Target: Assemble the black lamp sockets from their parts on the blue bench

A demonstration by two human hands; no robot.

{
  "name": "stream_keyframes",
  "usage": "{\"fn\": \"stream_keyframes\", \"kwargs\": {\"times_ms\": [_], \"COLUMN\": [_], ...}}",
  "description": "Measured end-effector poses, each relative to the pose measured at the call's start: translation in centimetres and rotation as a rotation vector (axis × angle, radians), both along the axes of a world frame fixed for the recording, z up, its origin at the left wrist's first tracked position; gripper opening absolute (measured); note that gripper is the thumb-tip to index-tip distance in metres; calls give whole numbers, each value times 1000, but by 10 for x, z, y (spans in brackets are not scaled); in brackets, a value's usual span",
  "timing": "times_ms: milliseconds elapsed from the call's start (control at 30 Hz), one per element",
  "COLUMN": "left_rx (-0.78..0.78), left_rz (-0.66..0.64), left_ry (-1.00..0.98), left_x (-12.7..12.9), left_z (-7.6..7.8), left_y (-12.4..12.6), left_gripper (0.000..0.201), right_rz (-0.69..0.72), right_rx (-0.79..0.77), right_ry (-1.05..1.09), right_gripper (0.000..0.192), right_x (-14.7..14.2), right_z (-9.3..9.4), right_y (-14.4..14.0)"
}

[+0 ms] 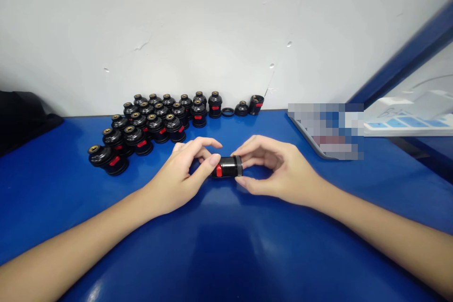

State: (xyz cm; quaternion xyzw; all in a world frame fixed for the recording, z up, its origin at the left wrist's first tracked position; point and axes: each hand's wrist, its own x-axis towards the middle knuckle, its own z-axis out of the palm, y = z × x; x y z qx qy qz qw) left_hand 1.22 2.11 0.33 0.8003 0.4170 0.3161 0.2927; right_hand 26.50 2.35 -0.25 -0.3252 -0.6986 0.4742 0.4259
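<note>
Both my hands hold one small black cylindrical part with a red tab (228,167), lying on its side just above the blue table (219,245). My left hand (184,170) grips its left end between thumb and fingers. My right hand (274,167) pinches its right end, where a grey ring shows. Behind my left hand stands a cluster of several similar black parts with brass tops and red tabs (152,120).
A loose black ring (228,112), a low black cap (242,109) and an open black piece (256,104) sit by the white wall. A dark object (21,118) lies far left. A blurred panel (325,130) and a blue-framed board are at the right.
</note>
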Motion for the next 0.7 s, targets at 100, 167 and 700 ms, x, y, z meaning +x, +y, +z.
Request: {"fn": "stream_keyframes", "kwargs": {"times_ms": [100, 167, 700], "left_rx": [65, 106, 130], "left_rz": [-32, -27, 16], "left_ry": [-82, -94, -72], "left_x": [-3, -4, -2], "left_z": [-4, -5, -5], "left_y": [0, 0, -2], "left_gripper": [43, 60, 69], "right_rz": [-17, -30, -62], "right_rx": [-15, -30, 1], "right_ry": [-3, -8, -12], "right_gripper": [37, 39, 35], "right_x": [0, 0, -1], "right_z": [0, 1, 2], "right_y": [0, 0, 1]}}
